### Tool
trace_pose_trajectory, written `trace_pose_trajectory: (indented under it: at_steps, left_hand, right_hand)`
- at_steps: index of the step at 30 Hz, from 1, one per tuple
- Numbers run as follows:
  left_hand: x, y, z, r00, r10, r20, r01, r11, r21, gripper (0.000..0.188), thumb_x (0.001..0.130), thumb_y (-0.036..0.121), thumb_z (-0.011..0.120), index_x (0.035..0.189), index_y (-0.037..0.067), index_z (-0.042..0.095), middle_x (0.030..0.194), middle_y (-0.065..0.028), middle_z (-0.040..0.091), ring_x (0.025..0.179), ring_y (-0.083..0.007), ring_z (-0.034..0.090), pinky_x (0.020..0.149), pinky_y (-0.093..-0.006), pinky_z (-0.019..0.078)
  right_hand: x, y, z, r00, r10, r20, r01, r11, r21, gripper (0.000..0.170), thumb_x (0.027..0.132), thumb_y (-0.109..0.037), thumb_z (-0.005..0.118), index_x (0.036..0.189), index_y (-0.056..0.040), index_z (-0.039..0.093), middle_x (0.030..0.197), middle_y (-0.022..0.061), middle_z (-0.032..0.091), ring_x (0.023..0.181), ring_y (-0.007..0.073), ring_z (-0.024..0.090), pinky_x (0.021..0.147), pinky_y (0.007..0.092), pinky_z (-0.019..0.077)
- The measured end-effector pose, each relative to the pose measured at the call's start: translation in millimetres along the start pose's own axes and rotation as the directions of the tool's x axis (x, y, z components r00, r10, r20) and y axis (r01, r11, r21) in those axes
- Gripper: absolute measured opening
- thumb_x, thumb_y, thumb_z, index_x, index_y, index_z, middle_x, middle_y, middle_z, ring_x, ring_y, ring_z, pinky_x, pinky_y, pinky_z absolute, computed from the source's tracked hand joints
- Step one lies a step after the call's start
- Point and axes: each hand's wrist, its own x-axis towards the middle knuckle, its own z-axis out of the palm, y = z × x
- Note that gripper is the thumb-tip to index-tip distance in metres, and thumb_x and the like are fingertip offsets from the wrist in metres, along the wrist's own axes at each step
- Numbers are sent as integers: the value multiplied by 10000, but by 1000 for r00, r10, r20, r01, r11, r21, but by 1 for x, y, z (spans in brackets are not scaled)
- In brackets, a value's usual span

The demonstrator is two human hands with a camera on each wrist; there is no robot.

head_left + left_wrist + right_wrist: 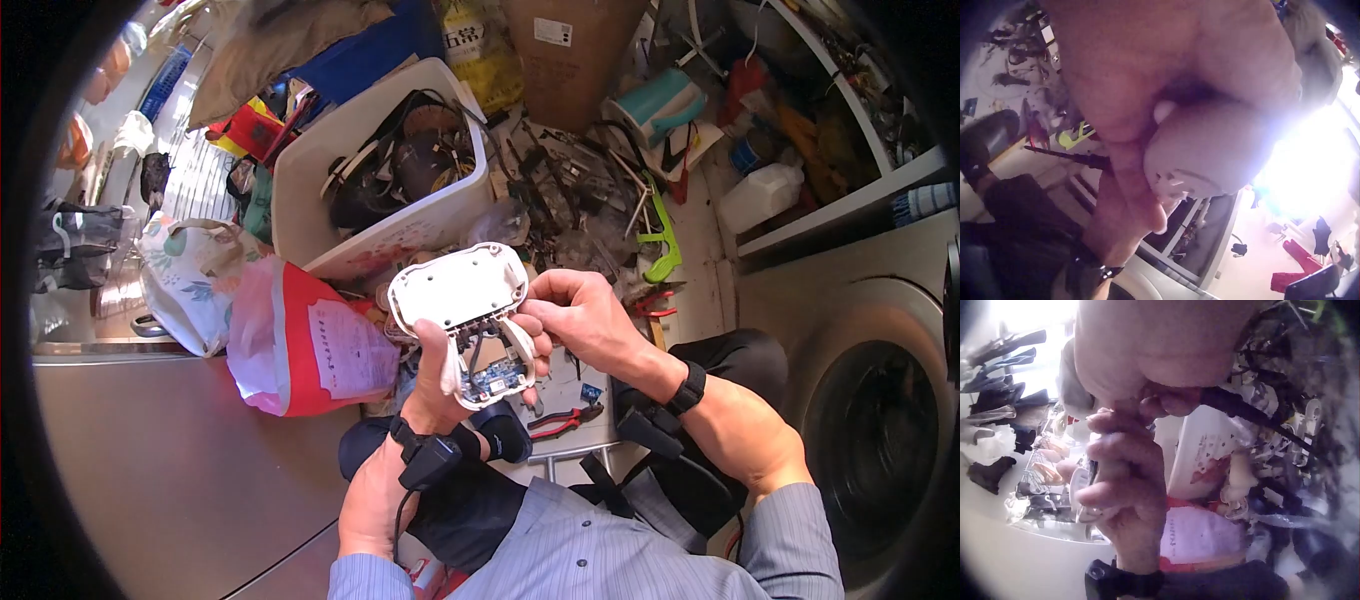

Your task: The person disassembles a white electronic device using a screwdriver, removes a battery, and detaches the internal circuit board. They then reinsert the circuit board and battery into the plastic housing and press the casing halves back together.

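Note:
In the head view my left hand [430, 368] grips an opened white plastic casing [455, 283] from below, its thumb along the near side. Inside the casing's lower part show a blue circuit board [500, 379] and black wires. My right hand [592, 318] is at the casing's right edge, with thumb and fingers bent. A slim black tool [1242, 407], tapering to a thin end, sticks out of the right hand's fingers in the right wrist view, pointing away from the casing. The casing's smooth, rounded outside [1210, 150] fills the left hand's grasp in the left wrist view.
Red-handled pliers [565, 422] lie on the floor below the hands. Behind stands a white bin [370, 250] of cables and dark parts. A red and white bag [345, 350] is at the left, scattered scrap and a bright green tool [660, 235] beyond, a washing machine [850, 300] at the right.

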Motion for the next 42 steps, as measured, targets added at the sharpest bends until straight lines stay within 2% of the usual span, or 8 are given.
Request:
trace_pose_trajectory:
  at_steps: [3,11,17,22,26,30,36,42]
  left_hand:
    - [-1,-2,2,999,-7,54,25,940,-340,1339,686,1011,518,1402,-120,523,1220,-329,643,1019,-416,724,749,-513,664]
    - [1,-2,-1,989,-26,145,93,877,-471,1316,715,995,527,1368,-147,526,1187,-338,639,1005,-438,724,714,-516,665]
    - [-1,0,-1,989,-25,146,80,920,-384,1306,730,992,521,1431,-109,475,1193,-329,643,1001,-417,728,699,-486,670]
    - [-3,11,18,999,-30,18,27,990,141,1252,764,962,552,1469,-69,461,1201,-316,652,1011,-360,727,762,-441,656]
    - [-5,9,19,999,3,39,-12,974,228,1170,787,877,658,1462,-60,472,1197,-293,659,1021,-325,723,773,-422,647]
    - [-5,14,28,1000,-17,0,16,933,360,1377,577,977,694,1412,-100,491,1118,-273,689,929,-340,740,724,-413,653]
    - [-17,26,37,979,-163,-125,180,974,139,1333,546,852,840,1425,-85,483,1177,-305,665,974,-372,726,763,-426,643]
    - [-17,17,32,990,-18,143,10,998,57,1136,681,697,854,1455,-45,478,1201,-287,668,1011,-367,722,776,-409,631]
  right_hand:
    - [-2,-3,-1,1000,-5,28,6,999,-32,238,990,-181,682,1058,41,734,881,33,727,790,71,638,697,275,537]
    - [-7,-8,-1,1000,-6,19,8,996,-87,300,987,-246,693,1057,40,754,904,60,752,832,91,658,751,297,550]
    - [-10,-13,-4,998,50,46,-50,999,-3,310,994,-258,692,1065,37,753,889,47,737,831,96,654,741,293,540]
    - [-10,-14,-8,992,45,117,-56,995,88,321,1011,-275,674,1062,39,716,852,37,711,788,87,642,702,286,521]
    - [-11,-14,-8,989,21,146,-43,988,150,259,1024,-233,653,1066,17,707,754,-32,627,641,31,533,560,224,409]
    - [-10,-16,-5,985,55,162,-75,989,124,234,971,-222,652,999,7,690,774,-7,638,680,62,571,610,252,449]
    - [-13,-25,-5,962,29,272,-66,990,126,231,972,-196,619,1036,12,695,781,-9,645,681,54,565,588,249,436]
    - [-14,-20,-3,967,-8,253,-27,991,135,228,992,-201,606,1028,12,677,791,2,661,693,65,602,596,254,457]
